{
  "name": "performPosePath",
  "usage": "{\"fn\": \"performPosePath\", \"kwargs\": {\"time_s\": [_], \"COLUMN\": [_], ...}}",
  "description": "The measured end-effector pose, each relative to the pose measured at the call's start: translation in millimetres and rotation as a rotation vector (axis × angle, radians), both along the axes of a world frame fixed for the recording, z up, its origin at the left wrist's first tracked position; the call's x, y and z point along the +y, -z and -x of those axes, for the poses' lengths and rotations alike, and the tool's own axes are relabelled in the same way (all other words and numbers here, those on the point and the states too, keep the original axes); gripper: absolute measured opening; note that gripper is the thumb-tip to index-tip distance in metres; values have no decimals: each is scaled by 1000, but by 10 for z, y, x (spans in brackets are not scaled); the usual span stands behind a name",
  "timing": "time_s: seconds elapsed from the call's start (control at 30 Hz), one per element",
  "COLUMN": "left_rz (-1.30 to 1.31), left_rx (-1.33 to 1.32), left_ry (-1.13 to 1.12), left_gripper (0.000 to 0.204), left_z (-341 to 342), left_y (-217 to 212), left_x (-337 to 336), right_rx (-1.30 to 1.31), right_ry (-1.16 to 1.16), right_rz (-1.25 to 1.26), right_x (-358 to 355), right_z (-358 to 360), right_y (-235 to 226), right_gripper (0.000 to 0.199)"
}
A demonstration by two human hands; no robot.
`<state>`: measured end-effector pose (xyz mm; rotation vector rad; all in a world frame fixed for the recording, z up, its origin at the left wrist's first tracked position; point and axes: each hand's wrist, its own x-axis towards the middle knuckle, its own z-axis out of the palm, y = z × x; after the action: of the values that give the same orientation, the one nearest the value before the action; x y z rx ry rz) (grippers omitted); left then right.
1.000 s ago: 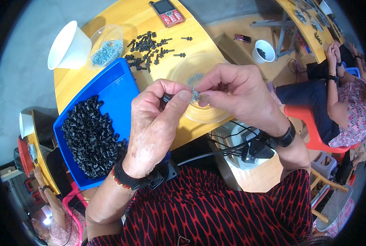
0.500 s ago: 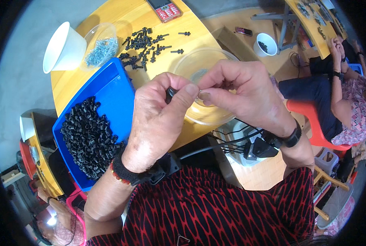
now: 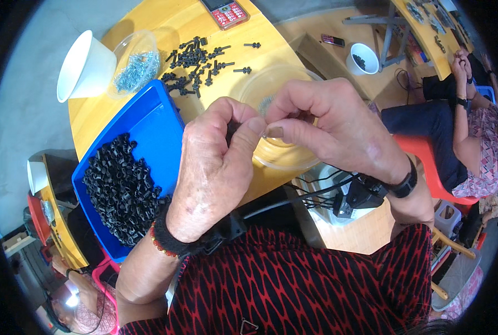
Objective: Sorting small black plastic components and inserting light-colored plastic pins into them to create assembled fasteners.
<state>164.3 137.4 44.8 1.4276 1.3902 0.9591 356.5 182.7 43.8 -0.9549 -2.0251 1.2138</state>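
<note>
Black part (image 3: pixel 231 132), right of the tray (image 3: pixel 157 125), is clamped between fingers of the left hand (image 3: pixel 211 159); right hand (image 3: pixel 333 120) has fingertips together, contents hidden.

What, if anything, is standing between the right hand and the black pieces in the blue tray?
The left hand does: in this view it lies across the straight line from the right hand to the black pieces. No lid shows on the blue tray.
</note>
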Motion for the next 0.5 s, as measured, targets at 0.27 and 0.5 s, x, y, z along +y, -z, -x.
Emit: {"fn": "performPosePath", "kwargs": {"time_s": [0.27, 0.5], "left_rz": [240, 261], "left_rx": [-73, -210], "left_ry": [40, -121], "left_gripper": [14, 14], "left_z": [19, -39], "left_y": [-86, -21], "left_x": [21, 22], "right_rx": [-71, 39], "right_ry": [-35, 146], "right_rz": [-86, -28], "right_x": [56, -81], "right_z": [-33, 14], "right_y": [24, 6], "right_gripper": [11, 11]}}
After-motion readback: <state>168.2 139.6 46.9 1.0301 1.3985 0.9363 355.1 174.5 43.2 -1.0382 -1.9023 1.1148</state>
